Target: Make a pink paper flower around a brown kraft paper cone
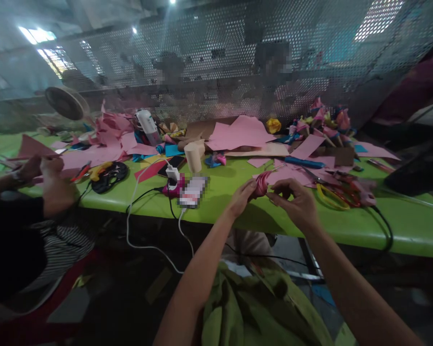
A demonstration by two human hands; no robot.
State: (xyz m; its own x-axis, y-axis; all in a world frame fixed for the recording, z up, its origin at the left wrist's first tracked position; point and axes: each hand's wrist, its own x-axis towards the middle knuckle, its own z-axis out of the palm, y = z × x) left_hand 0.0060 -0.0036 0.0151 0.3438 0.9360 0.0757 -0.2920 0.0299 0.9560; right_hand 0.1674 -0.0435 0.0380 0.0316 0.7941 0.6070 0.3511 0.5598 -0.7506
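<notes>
Over the front edge of the green table point(209, 214), my left hand point(242, 197) is closed around a small bundle of layered pink paper point(261, 184), which looks like a paper flower. My right hand point(298, 198) is close on its right side. Its thumb and forefinger come together in a pinch at the bundle's edge, and what lies between them is too small to make out. Cut pink paper pieces point(290, 174) lie just behind both hands. Scissors with yellow handles point(330, 198) rest to the right of my right hand.
A charging phone point(193, 192) and a magenta power socket point(171, 187) with trailing cables sit to the left, near a paper roll point(193, 158). Pink sheets point(241, 132) and finished-looking paper flowers point(321, 117) are behind. At far left, another person's hands point(52, 166) hold pink paper.
</notes>
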